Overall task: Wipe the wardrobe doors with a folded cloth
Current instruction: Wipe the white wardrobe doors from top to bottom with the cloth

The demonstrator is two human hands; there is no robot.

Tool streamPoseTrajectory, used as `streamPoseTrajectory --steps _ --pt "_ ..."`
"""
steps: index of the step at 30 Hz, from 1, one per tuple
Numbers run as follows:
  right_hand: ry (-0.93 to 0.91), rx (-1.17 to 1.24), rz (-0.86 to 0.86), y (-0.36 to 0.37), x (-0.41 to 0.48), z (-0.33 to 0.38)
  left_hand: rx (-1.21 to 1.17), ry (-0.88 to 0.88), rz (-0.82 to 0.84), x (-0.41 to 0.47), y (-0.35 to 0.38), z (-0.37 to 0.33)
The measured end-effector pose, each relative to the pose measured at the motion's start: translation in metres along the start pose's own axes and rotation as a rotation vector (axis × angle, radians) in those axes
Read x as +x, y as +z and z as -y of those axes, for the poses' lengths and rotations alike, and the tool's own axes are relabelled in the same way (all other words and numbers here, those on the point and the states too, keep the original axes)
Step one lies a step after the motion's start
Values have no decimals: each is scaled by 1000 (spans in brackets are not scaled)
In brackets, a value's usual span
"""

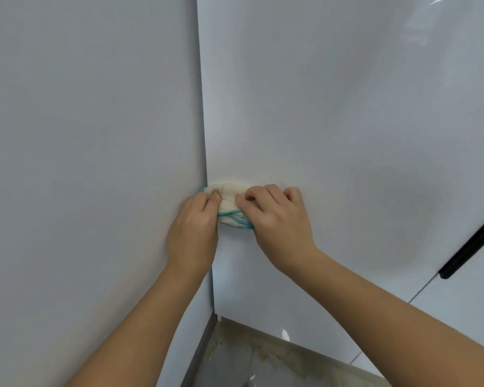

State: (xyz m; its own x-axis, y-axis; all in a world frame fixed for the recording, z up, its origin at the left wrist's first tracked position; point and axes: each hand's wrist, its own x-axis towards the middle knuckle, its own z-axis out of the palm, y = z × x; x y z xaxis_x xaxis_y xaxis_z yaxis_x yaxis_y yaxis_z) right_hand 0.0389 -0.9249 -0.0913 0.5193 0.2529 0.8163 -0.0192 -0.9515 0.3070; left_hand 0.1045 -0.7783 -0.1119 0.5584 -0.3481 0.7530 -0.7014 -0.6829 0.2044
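At frame centre, the folded cloth (231,203) sits against the glossy white wardrobe door (333,107), right beside its seam with the matte side panel (81,135). The left hand (193,230) and right hand (277,219) both grip it with curled fingers, probably to keep the folds stacked. The cloth is soft, white and teal-edged.

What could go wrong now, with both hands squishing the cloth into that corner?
1. The cloth is bunched up between the left hand and the right hand, so only a little of it may touch the glossy door, and streaks could be left.
2. It sits right at the seam beside the left panel; fingertips might scrape or get pinched there.
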Motion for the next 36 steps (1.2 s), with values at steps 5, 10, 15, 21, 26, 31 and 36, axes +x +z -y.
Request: streamPoseTrajectory --steps 5,10,15,21,26,31,36 --pt "14 -32 88 -8 4 2 -29 -23 19 1 -3 -3" --pt "12 -24 101 -9 3 0 -77 -76 2 4 0 -7" --pt "31 -13 52 -4 1 2 -92 -114 -66 -3 13 -7" --pt "68 29 42 6 -19 8 -79 -89 -104 -16 25 -3" --pt "71 102 93 27 -59 20 -112 -107 -32 -51 51 2" --pt "118 185 182 32 -80 29 -131 -126 25 -70 61 7" --pt "498 485 263 -14 -99 32 -120 -128 49 -66 57 7"
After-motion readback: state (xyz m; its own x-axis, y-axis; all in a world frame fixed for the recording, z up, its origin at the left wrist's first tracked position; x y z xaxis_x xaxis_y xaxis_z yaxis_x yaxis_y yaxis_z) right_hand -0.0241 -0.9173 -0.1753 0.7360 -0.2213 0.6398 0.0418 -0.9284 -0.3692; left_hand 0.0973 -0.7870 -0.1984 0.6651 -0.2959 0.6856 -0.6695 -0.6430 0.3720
